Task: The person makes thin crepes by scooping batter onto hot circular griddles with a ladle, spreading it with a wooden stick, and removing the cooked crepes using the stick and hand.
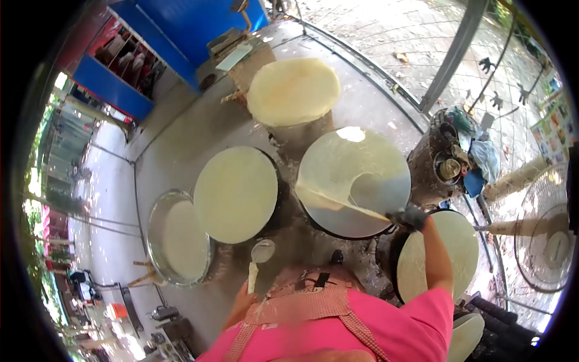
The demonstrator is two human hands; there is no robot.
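My left hand (pixel 243 300), low beside the apron, is closed around the pale handle of a ladle (pixel 263 251). The ladle's round bowl points upward. On the right, my right hand (pixel 411 217) wears a dark glove and is closed at the near right rim of a big round griddle (pixel 325 154). From it a long, flat, tan spatula (pixel 344 204) reaches left across the griddle. A thin pale film covers much of that surface, with a greyer round patch near the middle. Whether the spatula lifts the film's edge, I cannot tell.
Left of the griddle stands another coated griddle (pixel 236 194), then a metal basin (pixel 152 241) of pale batter. A round pale sheet (pixel 294 92) covers a stand behind. One more griddle (pixel 443 253) is under my right arm. A cluttered barrel (pixel 428 160) and a fan (pixel 552 235) stand right.
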